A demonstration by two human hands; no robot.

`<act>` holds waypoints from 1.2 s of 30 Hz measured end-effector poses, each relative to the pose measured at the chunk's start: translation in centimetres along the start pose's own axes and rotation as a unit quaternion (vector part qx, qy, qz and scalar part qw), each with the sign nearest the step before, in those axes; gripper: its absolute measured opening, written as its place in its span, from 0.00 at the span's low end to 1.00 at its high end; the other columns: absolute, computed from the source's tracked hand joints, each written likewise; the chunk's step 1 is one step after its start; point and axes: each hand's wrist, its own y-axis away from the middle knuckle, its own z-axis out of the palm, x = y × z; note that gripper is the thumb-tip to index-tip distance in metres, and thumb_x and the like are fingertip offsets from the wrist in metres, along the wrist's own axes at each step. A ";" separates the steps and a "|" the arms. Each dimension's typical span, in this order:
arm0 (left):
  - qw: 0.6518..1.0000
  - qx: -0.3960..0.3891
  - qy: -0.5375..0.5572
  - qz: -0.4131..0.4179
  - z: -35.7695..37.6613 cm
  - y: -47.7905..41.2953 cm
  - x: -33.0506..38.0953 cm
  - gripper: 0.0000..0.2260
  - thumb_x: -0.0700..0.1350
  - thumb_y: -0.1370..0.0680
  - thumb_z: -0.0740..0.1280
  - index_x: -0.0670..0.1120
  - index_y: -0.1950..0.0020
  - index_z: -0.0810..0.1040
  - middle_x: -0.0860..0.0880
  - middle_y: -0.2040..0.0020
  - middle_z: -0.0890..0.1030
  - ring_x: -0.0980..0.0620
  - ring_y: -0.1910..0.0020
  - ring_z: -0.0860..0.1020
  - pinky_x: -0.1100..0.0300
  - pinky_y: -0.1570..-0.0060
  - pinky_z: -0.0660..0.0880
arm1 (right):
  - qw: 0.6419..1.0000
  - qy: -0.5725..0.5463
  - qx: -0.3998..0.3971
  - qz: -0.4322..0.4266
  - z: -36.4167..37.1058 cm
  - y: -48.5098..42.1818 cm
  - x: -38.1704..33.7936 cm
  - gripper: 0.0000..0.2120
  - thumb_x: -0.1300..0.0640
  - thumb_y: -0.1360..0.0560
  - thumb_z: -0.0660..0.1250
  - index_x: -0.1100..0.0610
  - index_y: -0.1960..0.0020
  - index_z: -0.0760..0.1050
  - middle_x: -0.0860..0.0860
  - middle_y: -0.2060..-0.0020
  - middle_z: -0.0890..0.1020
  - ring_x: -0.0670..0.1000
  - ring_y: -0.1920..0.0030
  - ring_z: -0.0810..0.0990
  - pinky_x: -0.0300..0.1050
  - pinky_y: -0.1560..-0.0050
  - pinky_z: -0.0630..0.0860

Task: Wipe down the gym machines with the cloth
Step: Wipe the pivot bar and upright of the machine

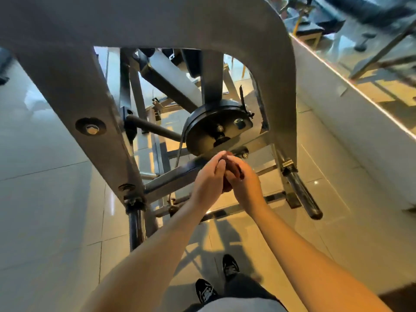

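Observation:
A grey steel gym machine point(281, 86) arches over me, with a black round disc point(209, 122) at its middle and a grey crossbar point(171, 179) below it. My left hand point(208, 180) and my right hand point(246, 182) meet palm to palm in front of the crossbar, just below the disc. A small dark red-brown cloth point(233, 171) is bunched between them, and only a bit of it shows between the fingers. Both hands hold it together and neither touches the machine.
Black-gripped handles stick out low on the left point(136, 226) and the right point(304, 195) of the frame. A white low wall point(337, 131) with glass above runs along the right. My black shoes point(206, 291) stand on the glossy tiled floor point(56, 210).

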 end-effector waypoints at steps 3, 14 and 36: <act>0.992 -0.033 -0.103 0.058 2.1 -1.8 0.0 0.15 0.54 0.13 0.55 0.53 0.31 0.74 0.50 0.38 0.80 0.54 0.38 0.78 0.52 0.35 0.75 | 0.997 0.050 0.063 0.012 -3.6 -0.2 -0.1 0.13 0.56 0.18 0.66 0.51 0.35 0.78 0.50 0.40 0.81 0.48 0.41 0.79 0.32 0.43 0.76; 0.949 0.003 -0.294 0.117 5.9 -4.9 -2.0 0.22 0.49 0.13 0.49 0.44 0.21 0.64 0.47 0.20 0.63 0.50 0.19 0.56 0.48 0.20 0.54 | 0.966 0.138 0.214 -0.054 -5.1 -4.5 1.1 0.11 0.58 0.20 0.68 0.57 0.39 0.80 0.53 0.42 0.81 0.47 0.43 0.79 0.43 0.40 0.79; 0.968 0.028 -0.235 0.080 6.3 -4.6 -2.1 0.24 0.55 0.14 0.47 0.51 0.20 0.63 0.58 0.19 0.59 0.62 0.20 0.50 0.67 0.25 0.44 | 0.958 0.007 0.287 0.007 -6.4 -6.2 4.0 0.06 0.68 0.24 0.71 0.64 0.47 0.80 0.52 0.49 0.84 0.55 0.47 0.84 0.36 0.46 0.79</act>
